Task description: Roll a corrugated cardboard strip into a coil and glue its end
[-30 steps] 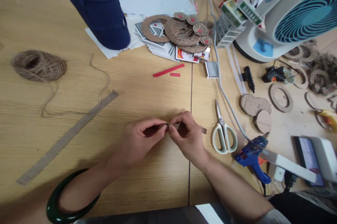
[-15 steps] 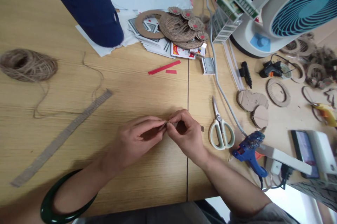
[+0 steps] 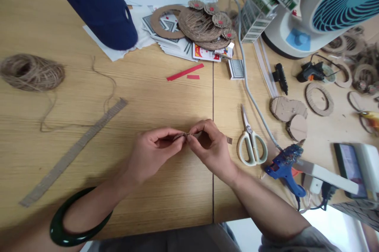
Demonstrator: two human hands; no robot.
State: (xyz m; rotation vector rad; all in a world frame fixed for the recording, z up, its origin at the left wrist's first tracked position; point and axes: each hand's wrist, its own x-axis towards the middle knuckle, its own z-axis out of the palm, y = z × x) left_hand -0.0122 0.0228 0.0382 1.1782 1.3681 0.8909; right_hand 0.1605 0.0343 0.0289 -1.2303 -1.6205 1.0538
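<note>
The left hand point(image 3: 154, 153) and right hand point(image 3: 210, 145) are together, thumbs and forefingers clamped from either side on a small piece of corrugated cardboard point(image 3: 185, 136), held just above the wood-grain table point(image 3: 166, 102). With something this thin and ribbed, a close, steady, opposed pinch looks like the surest grip. Just right of the right hand lies a tiny brown ribbed scrap point(image 3: 229, 140), then pale-handled scissors point(image 3: 251, 153) and a blue hot glue gun point(image 3: 284, 169); left of the left hand runs a long, rough cardboard strip point(image 3: 74, 151), with a ball of coarse jute twine point(image 3: 31, 72) farther off
</note>
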